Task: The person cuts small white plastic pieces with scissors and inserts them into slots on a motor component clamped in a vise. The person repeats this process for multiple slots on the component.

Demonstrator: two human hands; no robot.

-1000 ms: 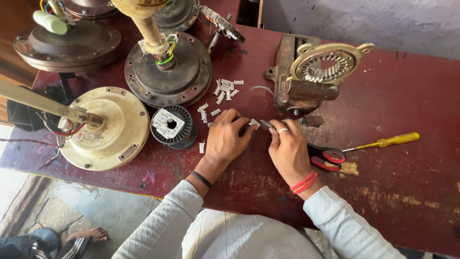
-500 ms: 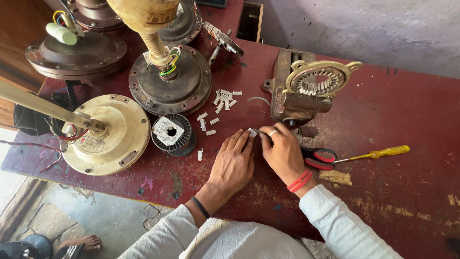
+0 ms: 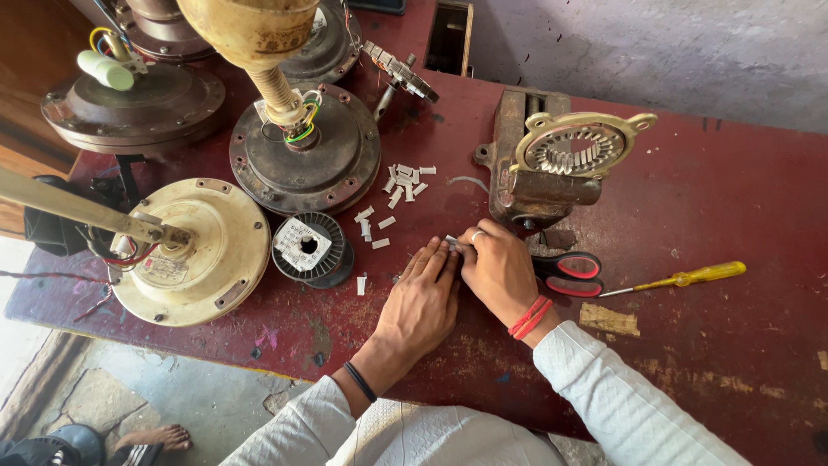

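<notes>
- Compared with a second ago, the two hands are seen pressed closer together, and the small white strip (image 3: 451, 242) once stretched between them is now mostly covered, only its end showing at the fingertips.
- The left hand (image 3: 420, 304) is laid flat, fingers extended and together, pressing down on the table (image 3: 742, 362); nothing is gripped by it, and its fingertips touch the strip and the right hand.
- The right hand (image 3: 498, 269) is curled, its fingertips pinched on the white strip just in front of the vise (image 3: 535, 177).
- The view has been carried nearer and slightly left since the earlier pictures; the red-handled scissors (image 3: 571, 273) and the yellow screwdriver (image 3: 681, 279) are found unmoved, to the right of the right hand, the scissors partly hidden behind it.
- A scatter of short white pieces (image 3: 398, 185) is spread between the dark fan motor housing (image 3: 304, 155) and the hands, unchanged.
- A spool of wire (image 3: 309, 248) stands just left of the left hand, beside a cream fan motor housing (image 3: 191, 250).
- A toothed stator ring (image 3: 576, 145) is held on top of the vise.
- The table is painted dark red, worn and scratched; a grey plastered wall (image 3: 655, 43) is seen behind it and a concrete floor (image 3: 172, 397) below.
</notes>
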